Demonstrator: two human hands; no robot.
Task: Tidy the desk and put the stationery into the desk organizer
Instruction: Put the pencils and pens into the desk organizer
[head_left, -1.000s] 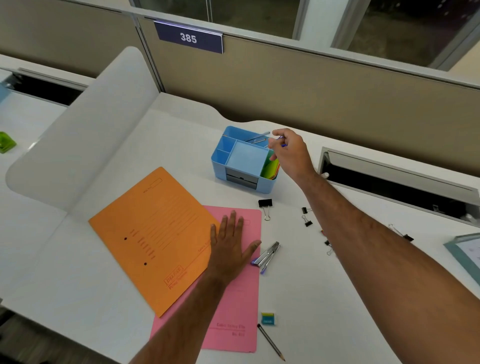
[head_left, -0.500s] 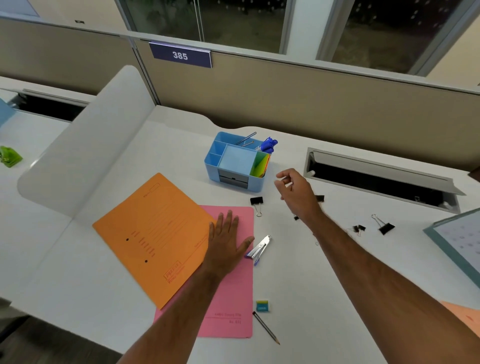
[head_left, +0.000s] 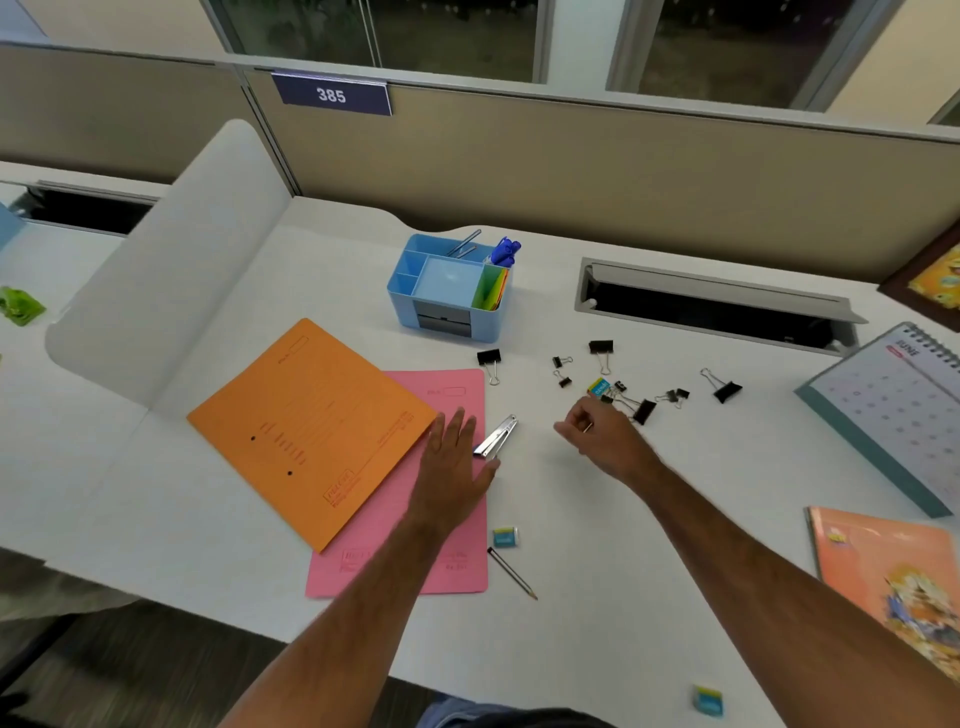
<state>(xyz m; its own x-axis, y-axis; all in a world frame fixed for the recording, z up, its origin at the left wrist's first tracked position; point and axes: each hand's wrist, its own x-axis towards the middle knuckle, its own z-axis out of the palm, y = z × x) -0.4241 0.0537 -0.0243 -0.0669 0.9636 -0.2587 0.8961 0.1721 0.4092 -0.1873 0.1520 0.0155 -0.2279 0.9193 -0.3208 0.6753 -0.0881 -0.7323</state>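
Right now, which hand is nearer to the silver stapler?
Left. The left hand lies flat beside the stapler, its fingers almost touching; the right hand hovers farther right.

A smooth, matt white desk (head_left: 675, 519) is holding a glossy blue plastic organizer (head_left: 449, 288), matt orange (head_left: 311, 431) and pink paper folders (head_left: 447, 387), a shiny metal stapler (head_left: 497, 436), black metal binder clips (head_left: 644, 410) and a wooden pencil (head_left: 511, 573).
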